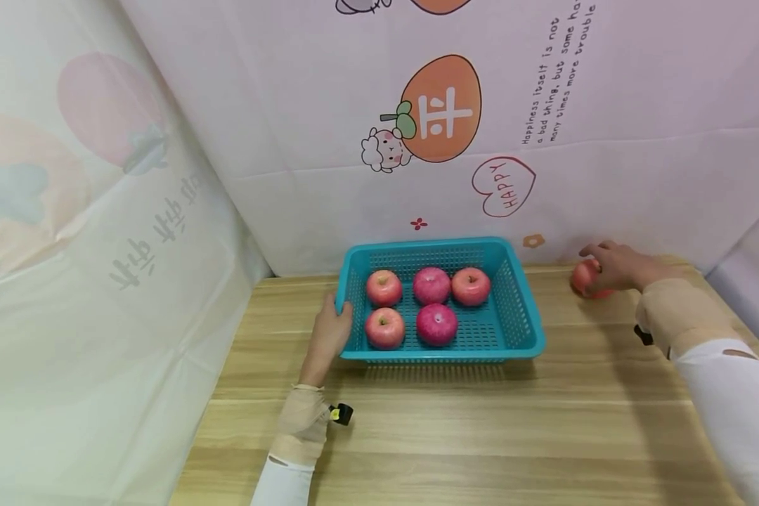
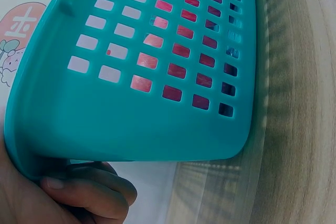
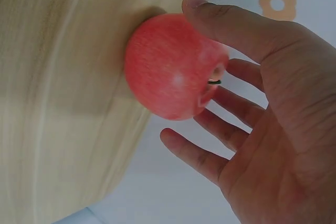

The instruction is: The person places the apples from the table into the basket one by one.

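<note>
My left hand (image 1: 331,328) grips the left rim of a turquoise plastic basket (image 1: 522,309). In the left wrist view the curled fingers (image 2: 89,195) hook under the rim. Inside the basket lie several red and pink apples, among them a deep-pink one (image 1: 436,325) and a lighter one (image 1: 384,327). At the table's far right, my right hand (image 1: 620,266) is spread around a red apple (image 3: 168,69). Its thumb overlaps the apple's upper side and its fingers reach behind it, loosely bent; the stem faces the palm. Contact is hard to tell.
The basket stands on a wood-grain table (image 1: 455,436) near its back edge. Behind hangs a pale printed cloth (image 1: 329,204), with another cloth (image 1: 133,337) on the left. The right part of the basket floor (image 1: 481,334) shows its mesh.
</note>
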Demonstrator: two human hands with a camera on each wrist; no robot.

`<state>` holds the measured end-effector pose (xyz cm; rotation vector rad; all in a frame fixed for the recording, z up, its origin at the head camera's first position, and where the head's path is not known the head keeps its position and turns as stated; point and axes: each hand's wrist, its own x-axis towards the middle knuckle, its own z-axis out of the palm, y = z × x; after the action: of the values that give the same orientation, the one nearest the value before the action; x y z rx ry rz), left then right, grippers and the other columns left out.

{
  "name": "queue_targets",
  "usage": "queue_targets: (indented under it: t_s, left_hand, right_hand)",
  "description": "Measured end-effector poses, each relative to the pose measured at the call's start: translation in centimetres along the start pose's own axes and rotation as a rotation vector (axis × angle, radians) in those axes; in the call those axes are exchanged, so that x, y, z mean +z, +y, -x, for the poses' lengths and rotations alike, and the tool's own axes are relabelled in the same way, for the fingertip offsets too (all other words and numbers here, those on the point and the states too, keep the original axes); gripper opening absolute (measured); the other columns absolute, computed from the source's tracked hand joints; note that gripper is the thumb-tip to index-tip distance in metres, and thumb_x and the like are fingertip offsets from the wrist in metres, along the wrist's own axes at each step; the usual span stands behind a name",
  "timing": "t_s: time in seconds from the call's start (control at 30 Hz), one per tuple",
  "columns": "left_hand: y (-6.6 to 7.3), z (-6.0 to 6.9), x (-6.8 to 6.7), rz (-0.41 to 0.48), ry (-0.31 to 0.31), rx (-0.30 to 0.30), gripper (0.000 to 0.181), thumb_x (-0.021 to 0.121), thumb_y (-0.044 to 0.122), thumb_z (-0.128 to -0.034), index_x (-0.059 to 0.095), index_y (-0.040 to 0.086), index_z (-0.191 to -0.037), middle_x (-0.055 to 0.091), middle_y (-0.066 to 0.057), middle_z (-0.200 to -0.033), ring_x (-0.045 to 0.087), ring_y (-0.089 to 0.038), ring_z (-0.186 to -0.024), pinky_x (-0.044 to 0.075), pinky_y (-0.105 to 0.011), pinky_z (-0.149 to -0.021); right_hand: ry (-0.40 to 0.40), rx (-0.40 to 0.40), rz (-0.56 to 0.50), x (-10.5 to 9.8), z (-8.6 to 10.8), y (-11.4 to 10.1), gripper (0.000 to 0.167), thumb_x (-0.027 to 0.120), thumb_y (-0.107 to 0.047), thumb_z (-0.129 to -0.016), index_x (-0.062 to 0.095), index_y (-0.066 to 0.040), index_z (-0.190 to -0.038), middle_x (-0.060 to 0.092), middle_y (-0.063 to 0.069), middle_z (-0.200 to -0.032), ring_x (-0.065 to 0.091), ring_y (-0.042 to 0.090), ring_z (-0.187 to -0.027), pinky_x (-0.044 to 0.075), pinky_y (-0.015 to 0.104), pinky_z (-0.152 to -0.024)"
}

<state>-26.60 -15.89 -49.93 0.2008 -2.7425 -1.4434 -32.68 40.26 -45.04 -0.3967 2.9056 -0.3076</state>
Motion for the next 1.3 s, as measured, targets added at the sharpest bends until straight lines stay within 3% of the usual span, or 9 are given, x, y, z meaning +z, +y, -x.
queue_targets:
  t_s: [0.3, 0.73, 1.0, 1.3]
  left_hand:
    - [0.0, -0.1, 0.1, -0.002, 0.004, 0.005, 0.040, 0.045, 0.032, -0.1103, 0.051, 0.007, -0.140, 0.068, -0.023, -0.123, 0.065, -0.034, -0.105, 0.054, -0.053, -0.090]
    - [0.1, -0.1, 0.2, 0.000, -0.009, 0.002, 0.038, 0.045, 0.031, -0.1103, 0.052, 0.006, -0.137, 0.065, -0.019, -0.107, 0.063, -0.029, -0.095, 0.051, -0.042, -0.078]
    - [0.3, -0.2, 0.1, -0.006, -0.016, -0.003, 0.039, 0.044, 0.031, -0.1103, 0.052, 0.005, -0.139, 0.067, -0.021, -0.114, 0.064, -0.030, -0.098, 0.054, -0.046, -0.082]
    - [0.1, 0.0, 0.0, -0.008, -0.004, -0.009, 0.041, 0.044, 0.032, -0.1104, 0.051, 0.006, -0.141, 0.067, -0.022, -0.121, 0.064, -0.031, -0.102, 0.054, -0.050, -0.088]
  right_hand:
    - [-0.042, 0.039, -0.043, 0.9, -0.1, 0.7, 0.091, 0.085, -0.030, -0.082, 0.040, 0.012, -0.149, 0.033, 0.051, -0.143, 0.045, 0.073, -0.123, 0.045, 0.078, -0.094]
    - [0.014, 0.012, -0.028, 1.3, -0.2, 1.1, 0.080, 0.088, -0.025, -0.081, 0.047, 0.014, -0.137, 0.041, 0.052, -0.135, 0.054, 0.066, -0.115, 0.047, 0.073, -0.093]
    - [0.003, 0.026, -0.036, 1.4, -0.3, 1.2, 0.080, 0.087, -0.027, -0.084, 0.043, 0.012, -0.138, 0.047, 0.050, -0.128, 0.058, 0.061, -0.111, 0.049, 0.071, -0.091]
    - [-0.017, 0.042, -0.037, 1.8, -0.5, 1.1, 0.081, 0.085, -0.030, -0.084, 0.046, 0.014, -0.141, 0.045, 0.050, -0.134, 0.056, 0.062, -0.116, 0.048, 0.072, -0.092]
